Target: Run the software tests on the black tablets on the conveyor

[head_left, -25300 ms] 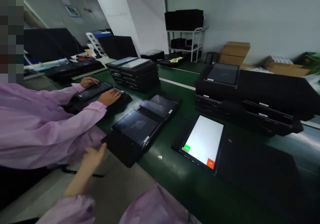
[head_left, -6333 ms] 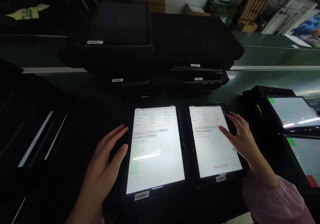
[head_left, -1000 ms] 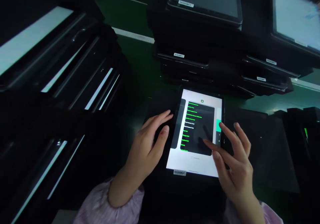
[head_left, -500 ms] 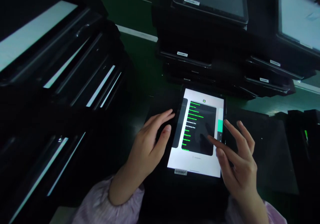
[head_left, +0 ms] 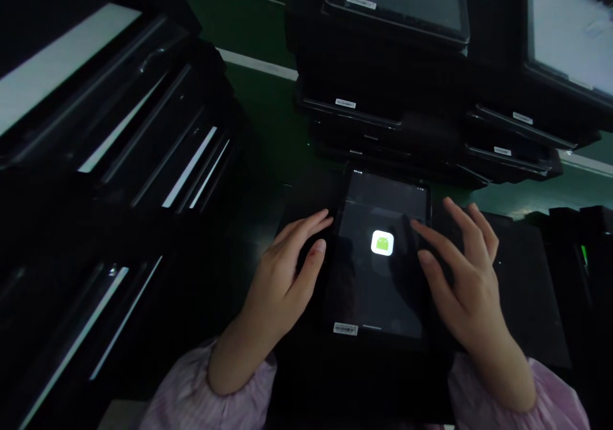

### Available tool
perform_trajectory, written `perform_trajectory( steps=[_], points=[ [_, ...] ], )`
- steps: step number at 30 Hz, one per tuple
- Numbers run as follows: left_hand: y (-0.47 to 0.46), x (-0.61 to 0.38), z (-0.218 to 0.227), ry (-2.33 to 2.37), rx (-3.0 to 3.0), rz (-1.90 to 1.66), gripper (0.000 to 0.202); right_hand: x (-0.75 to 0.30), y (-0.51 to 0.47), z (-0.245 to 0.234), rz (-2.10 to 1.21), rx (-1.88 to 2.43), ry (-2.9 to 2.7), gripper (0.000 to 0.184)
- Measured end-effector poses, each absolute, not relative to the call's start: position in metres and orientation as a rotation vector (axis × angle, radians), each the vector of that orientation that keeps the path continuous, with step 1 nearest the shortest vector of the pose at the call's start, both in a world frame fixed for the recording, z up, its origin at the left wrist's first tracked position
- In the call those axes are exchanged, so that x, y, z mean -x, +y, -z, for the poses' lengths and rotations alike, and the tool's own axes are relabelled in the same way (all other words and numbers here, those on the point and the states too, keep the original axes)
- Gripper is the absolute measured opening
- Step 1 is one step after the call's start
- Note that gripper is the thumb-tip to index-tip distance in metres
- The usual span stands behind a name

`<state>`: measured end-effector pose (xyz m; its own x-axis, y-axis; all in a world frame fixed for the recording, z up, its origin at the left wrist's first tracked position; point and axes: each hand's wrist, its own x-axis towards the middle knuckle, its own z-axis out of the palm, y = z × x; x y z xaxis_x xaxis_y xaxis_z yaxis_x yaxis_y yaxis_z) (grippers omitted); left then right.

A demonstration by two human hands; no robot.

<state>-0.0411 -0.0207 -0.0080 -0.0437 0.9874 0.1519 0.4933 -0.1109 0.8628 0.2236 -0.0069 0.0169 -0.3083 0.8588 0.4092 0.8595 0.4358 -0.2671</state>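
Note:
A tablet (head_left: 368, 289) lies face up in front of me. Its screen is dark apart from a white icon (head_left: 382, 243) with a green robot head. Along the bottom edge sits a barcode label (head_left: 345, 329). My left hand (head_left: 290, 267) rests beside the tablet's left edge, thumb and fingers apart, holding nothing. Over the right edge hovers my right hand (head_left: 467, 270) with its fingers spread; the index fingertip is above the screen, and whether it touches the glass I cannot tell.
Stacks of tablets in dark trays rise behind, with one tablet (head_left: 402, 2) on top and a lit tablet (head_left: 569, 34) at far right. More stacked trays (head_left: 143, 110) with bright strips stand at left. A dark flat panel (head_left: 522, 289) lies right of my right hand.
The tablet's screen has gone from a bright page with a green-and-white text list to a dark one with the icon. My right hand has lifted slightly up and right; the left stays put.

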Motion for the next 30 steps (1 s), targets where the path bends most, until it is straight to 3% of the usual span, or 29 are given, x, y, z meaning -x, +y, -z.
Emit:
perform_trajectory(
  steps=[30],
  points=[
    [-0.022, 0.042, 0.006, 1.571, -1.669, -1.069, 0.041, -0.229, 0.021, 0.001, -0.003, 1.491, -2.108, 0.040]
  ],
)
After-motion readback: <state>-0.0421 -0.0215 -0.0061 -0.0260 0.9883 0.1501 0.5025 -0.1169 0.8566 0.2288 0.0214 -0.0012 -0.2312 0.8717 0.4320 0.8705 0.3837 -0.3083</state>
